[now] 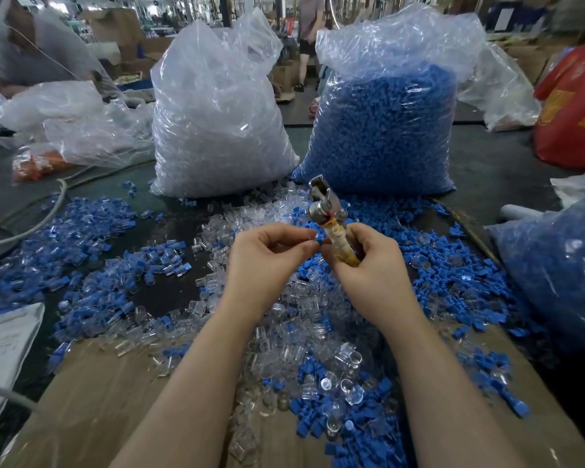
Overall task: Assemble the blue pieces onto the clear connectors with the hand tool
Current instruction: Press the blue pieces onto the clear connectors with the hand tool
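Note:
My right hand [365, 265] grips the taped handle of a metal hand tool [325, 206], whose steel head points up and away from me. My left hand [267, 255] pinches a small piece [314, 238] between thumb and fingertips, right against my right fingertips beside the tool's handle. The piece is mostly hidden, with a bit of blue showing. Loose blue pieces [453, 275] and clear connectors [284, 332] lie heaped on the table under and around both hands. Finished blue-and-clear parts [98, 231] spread to the left.
A tall bag of clear connectors [217, 113] and a tall bag of blue pieces [385, 130] stand behind the pile. Another blue-filled bag [561, 271] sits at right. Cardboard [98, 400] covers the near table. Cables [48, 211] run at left. A person stands far back.

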Tool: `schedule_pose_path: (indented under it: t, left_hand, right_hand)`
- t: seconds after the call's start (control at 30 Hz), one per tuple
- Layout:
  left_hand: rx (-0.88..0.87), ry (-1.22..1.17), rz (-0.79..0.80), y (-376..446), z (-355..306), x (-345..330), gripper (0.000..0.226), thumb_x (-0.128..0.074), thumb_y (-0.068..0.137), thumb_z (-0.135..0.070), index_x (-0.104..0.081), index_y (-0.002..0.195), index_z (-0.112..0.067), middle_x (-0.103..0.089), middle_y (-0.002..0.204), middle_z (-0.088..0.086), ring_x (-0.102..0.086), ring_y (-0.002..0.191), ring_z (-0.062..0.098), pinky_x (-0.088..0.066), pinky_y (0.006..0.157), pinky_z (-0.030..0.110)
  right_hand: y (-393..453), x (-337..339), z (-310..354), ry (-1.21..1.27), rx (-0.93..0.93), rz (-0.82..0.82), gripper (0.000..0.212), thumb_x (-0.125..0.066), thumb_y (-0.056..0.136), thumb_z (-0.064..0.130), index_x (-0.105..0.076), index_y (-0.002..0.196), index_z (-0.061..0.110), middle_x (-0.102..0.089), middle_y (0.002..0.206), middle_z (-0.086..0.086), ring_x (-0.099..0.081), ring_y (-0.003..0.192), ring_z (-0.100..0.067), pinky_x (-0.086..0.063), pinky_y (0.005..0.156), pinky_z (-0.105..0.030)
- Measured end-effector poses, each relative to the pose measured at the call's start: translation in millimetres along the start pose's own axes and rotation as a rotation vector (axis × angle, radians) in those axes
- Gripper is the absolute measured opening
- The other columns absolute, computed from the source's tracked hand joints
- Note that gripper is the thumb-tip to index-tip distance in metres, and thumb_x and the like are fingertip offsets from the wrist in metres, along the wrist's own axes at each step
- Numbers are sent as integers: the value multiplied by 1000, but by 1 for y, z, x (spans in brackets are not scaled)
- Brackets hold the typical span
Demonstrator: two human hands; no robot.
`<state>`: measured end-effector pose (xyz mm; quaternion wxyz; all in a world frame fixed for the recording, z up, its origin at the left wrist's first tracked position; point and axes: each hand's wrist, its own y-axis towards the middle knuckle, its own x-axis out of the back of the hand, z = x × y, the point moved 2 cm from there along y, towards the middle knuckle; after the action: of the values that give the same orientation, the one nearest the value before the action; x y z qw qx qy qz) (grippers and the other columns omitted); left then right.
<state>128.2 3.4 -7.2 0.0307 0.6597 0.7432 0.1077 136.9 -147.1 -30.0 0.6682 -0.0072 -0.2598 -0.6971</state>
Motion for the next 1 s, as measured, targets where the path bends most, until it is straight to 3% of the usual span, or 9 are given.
schedule_pose_path:
  t: [0.23,0.5,0.67,0.83,1.0]
  left_hand:
    - [31,-5,14,0,0,1,17,-76,80,1,-76,82,-16,-77,83,7,-74,86,24,-60,84,37]
    - [28,39,30,2,2,1,21,-77,79,-1,-76,76,-22,-76,76,1,-73,78,18,-60,74,27]
    - [11,3,42,3,5,2,19,-75,81,0,-76,82,-19,-77,81,3,-73,78,13,-58,74,24]
    - [4,-193,-51,7,8,8,18,-75,80,1,-68,94,-9,-73,87,7,-70,84,19,-59,80,29]
    - [-70,-284,-102,11,5,12,19,-73,81,4,-64,93,-8,-70,83,4,-68,80,16,-58,79,27]
  right_hand:
    - [0,0,0,-33,14,1,14,-71,87,20,-60,80,26,-57,65,18,-48,59,-5,-38,58,-31]
    - [-1,1,2,-106,12,4,12,-71,84,19,-61,82,25,-60,70,16,-54,62,-17,-51,61,-47]
    - [-1,2,3,-67,3,22,10,-70,85,25,-61,83,24,-60,69,14,-53,60,-15,-48,58,-41]
    - [0,8,0,-14,-83,58,14,-71,85,29,-61,85,20,-64,76,-1,-62,76,-34,-54,74,-54]
    - [0,10,-3,-91,-104,148,15,-72,86,28,-59,87,20,-59,73,2,-52,65,-20,-48,67,-42]
